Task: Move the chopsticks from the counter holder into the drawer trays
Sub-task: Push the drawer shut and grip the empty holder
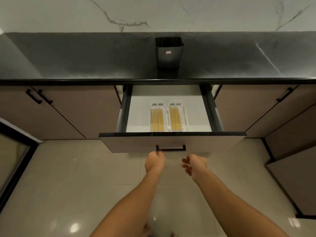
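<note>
1. The drawer under the counter stands pulled out, its pale inside in full view.
2. 2 clear trays lie side by side on the drawer floor, close to the front panel: the left tray and the right tray.
3. Each tray holds a flat row of yellow chopsticks, 1 batch in the left tray and 1 in the right tray, all lying lengthwise from the front of the drawer to the back.
4. The dark holder stands upright on the counter, straight behind the drawer and near the marble wall. Only darkness shows in its open top.
5. The left hand is curled into a fist just below the left end of the black drawer handle. Nothing shows in its grasp, and the bar is visible above the knuckles.
6. The right hand hangs a little to the right of the handle's right end, apart from the drawer, with the fingers loosely bent and spread, holding nothing.
7. Brown cabinet doors flank the drawer, and a glossy tiled floor lies below both forearms.
</note>
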